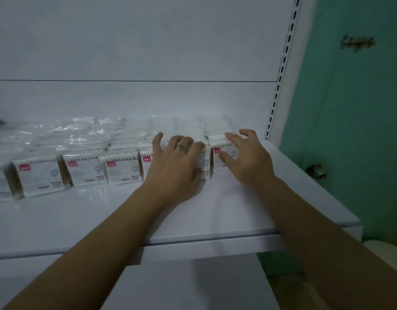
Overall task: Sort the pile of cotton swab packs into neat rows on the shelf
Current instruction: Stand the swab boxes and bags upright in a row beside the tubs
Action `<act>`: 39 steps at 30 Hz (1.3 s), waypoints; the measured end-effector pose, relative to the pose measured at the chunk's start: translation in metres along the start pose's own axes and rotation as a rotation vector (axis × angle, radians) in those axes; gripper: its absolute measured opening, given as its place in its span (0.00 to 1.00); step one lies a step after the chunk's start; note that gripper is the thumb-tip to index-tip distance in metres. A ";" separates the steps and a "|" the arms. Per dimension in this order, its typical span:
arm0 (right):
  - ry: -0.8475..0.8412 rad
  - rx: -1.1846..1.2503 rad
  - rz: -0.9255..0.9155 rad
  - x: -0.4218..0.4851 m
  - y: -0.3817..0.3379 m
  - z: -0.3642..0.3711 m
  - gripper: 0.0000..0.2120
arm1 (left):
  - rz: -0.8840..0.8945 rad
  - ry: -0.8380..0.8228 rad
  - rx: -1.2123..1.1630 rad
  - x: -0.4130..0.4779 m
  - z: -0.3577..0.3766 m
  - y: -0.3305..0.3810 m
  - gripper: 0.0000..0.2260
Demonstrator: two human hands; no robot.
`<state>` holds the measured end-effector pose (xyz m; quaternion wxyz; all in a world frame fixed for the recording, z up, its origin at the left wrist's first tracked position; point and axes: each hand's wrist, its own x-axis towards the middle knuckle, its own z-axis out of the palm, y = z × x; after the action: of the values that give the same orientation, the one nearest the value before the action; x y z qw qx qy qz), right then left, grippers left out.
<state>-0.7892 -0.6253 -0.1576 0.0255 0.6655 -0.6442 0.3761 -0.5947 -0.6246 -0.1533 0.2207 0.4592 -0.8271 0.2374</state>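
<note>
We are squaring the white, pink-labelled cotton swab pack [225,163] nearest the slotted white upright [282,81]: our right hand [246,157] is pinching it, our left hand [177,166] curling over its neighbour [205,164], apparently tightening the row [85,171] on the white metal shelf [215,215].

shelf [204,215]: white, flat, back against a white panel | front row: cotton swab packs [85,171] standing side by side, labels facing out | behind the row: clear-wrapped packs [81,133] lying in a loose heap
</note>
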 end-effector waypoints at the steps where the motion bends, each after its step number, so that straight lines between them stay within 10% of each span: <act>1: 0.005 0.017 -0.007 0.000 -0.002 -0.001 0.25 | -0.006 0.005 -0.005 0.000 0.000 0.000 0.24; 15: -0.085 -0.069 0.036 0.011 -0.012 -0.001 0.19 | -0.032 -0.007 -0.021 0.000 -0.001 0.004 0.23; 28: -0.107 -0.095 0.046 0.008 -0.018 -0.015 0.35 | -0.082 -0.050 -0.047 -0.002 -0.015 -0.001 0.31; 39: -0.154 -0.137 -0.314 0.028 -0.136 -0.027 0.36 | -0.243 -0.003 -0.092 -0.014 -0.057 -0.090 0.28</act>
<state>-0.6861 -0.6120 -0.0624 0.0798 0.7814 -0.5567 0.2704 -0.5019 -0.6236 -0.0996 0.2676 0.5458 -0.7756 0.1700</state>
